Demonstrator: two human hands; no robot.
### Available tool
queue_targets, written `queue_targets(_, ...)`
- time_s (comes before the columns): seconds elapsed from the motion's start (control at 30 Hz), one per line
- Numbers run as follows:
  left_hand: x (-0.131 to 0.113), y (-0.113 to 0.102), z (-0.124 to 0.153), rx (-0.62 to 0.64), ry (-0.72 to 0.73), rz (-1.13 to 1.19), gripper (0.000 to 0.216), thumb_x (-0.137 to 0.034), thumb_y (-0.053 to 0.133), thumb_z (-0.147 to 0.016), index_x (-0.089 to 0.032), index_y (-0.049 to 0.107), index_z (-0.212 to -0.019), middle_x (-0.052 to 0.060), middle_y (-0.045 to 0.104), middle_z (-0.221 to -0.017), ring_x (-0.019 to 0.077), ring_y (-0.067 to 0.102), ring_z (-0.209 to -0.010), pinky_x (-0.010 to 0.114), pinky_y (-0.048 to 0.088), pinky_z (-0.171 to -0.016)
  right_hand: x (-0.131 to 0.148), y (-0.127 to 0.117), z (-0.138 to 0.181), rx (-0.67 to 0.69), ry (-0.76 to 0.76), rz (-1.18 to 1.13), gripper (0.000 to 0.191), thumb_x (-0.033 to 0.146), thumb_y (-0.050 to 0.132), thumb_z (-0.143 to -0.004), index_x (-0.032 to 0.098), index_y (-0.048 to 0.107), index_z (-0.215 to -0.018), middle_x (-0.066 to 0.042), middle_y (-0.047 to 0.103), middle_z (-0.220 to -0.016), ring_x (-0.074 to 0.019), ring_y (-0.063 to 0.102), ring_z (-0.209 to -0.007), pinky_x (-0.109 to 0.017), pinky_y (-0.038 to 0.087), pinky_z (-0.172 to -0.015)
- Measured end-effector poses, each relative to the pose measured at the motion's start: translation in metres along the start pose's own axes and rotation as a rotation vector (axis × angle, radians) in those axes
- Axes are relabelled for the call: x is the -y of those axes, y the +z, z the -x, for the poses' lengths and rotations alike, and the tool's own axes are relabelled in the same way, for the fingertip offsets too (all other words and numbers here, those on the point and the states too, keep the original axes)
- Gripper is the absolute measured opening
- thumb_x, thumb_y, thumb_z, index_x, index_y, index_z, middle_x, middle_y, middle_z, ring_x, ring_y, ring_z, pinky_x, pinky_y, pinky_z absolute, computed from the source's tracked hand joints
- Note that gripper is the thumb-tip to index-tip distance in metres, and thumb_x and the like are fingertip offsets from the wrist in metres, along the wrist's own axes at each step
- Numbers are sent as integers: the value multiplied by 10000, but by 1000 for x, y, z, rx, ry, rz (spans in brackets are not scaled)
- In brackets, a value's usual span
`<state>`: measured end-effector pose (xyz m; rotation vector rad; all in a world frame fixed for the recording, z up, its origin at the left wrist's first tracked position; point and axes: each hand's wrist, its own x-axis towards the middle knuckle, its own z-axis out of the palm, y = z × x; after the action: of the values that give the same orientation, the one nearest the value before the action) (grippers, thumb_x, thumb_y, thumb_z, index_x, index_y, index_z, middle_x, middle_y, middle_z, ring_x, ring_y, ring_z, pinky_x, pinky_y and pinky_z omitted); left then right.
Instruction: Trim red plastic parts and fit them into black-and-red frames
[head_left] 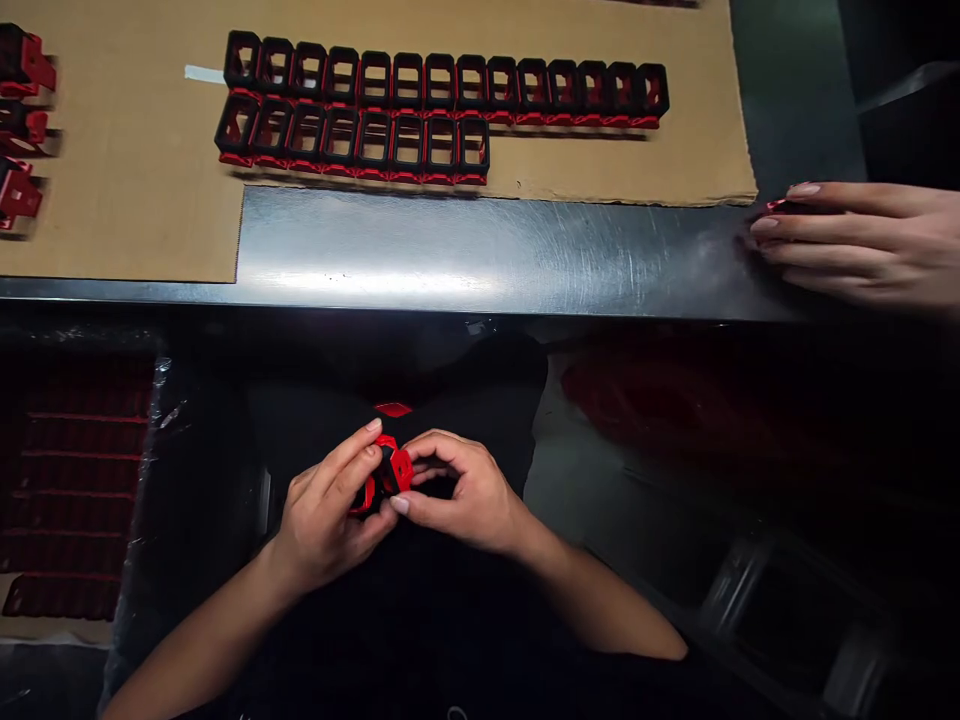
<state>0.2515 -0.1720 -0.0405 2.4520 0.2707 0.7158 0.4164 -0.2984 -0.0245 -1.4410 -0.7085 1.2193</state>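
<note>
The left hand (330, 505) wraps its fingers round a red-and-black part (403, 468); the right hand (466, 495) pinches its edge. Beyond the fingers, cardboard (585, 170) bears two rows (409, 113) of seemingly finished parts, the nearer shorter; this one apparently remains.

The part (403, 468) is red and black, with a little dark hole in its red side. It sits tilted between the left hand (326, 505) and right hand (466, 495), which hide some of it.
</note>
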Motion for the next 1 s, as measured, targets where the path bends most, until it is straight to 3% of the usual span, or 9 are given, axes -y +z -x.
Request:
queue_targets(0.17,4,5,3,-59,108,-44,1131,-102,857,-684,-73,171,-1583,281,601,-1378,294,676,-1202,361,638,-866,-6,3,0,26,27,-186,251,175,780,-757,175,701,-996,-72,692,-1100,-179,701,-926,-313,595,-817)
queue_targets(0.4,-2,5,-3,-93,30,83,1099,-217,845,-750,-127,147,-1594,258,622,-1363,252,758,-1007,325,664,-723,-18,0,-4,156,261,-635,282,234,825,-748,162,681,-978,-23,717,-890,-115,686,-787,-232,529,-739)
queue_targets(0.53,-5,5,-4,-83,-69,134,1072,-327,850,-756,-159,198,-1590,214,663,-1309,258,747,-1027,353,665,-769,-21,1,-8,162,354,-804,338,302,860,-685,144,688,-929,-39,713,-891,-132,678,-734,-240,526,-669)
queue_targets(0.67,-7,3,-5,75,-196,70,937,-361,827,-775,-196,327,-1550,178,669,-1284,284,686,-1166,402,639,-911,-22,4,-10,97,408,-761,337,347,880,-672,152,647,-817,2,672,-759,-105,615,-661,-225,489,-648)
queue_targets(0.83,-3,0,-5,242,-327,146,817,-314,755,-840,-251,346,-1544,158,623,-1346,265,685,-1165,386,631,-923,-17,2,-7,87,397,-463,357,365,887,-698,180,611,-831,30,647,-714,-120,614,-649,-253,486,-654)
queue_targets(1.0,8,8,8,106,-410,542,759,-483,771,-807,-252,466,-1462,173,647,-1325,310,696,-1150,435,636,-897,-3,-3,-6,4,319,-398,340,415,831,-745,176,631,-882,3,669,-763,-126,636,-683,-258,517,-663)
